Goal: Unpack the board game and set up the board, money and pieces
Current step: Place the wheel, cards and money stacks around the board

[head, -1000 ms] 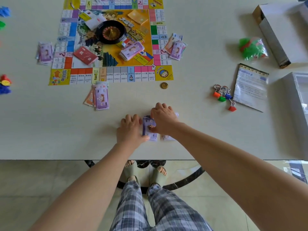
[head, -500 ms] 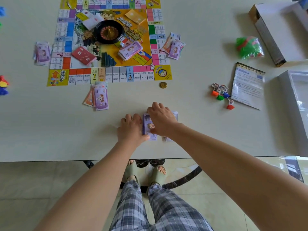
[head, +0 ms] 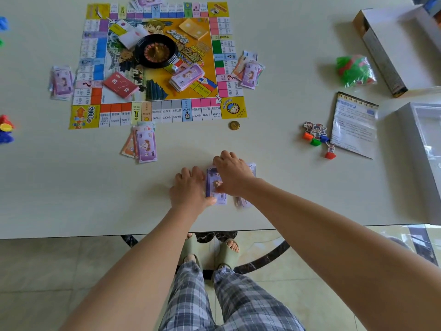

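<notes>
As little is changing since a second ago, the left hand (head: 191,189), fingers curled, is still bracing the banknote stack (head: 216,187) just below frame centre, and the right hand (head: 232,174) is curling over it: money-squaring is apparently continuing.

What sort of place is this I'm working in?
Probably a home, likely a dining area: pale table on a tiled floor, and the person stands in slippers and plaid lounge trousers.
</notes>
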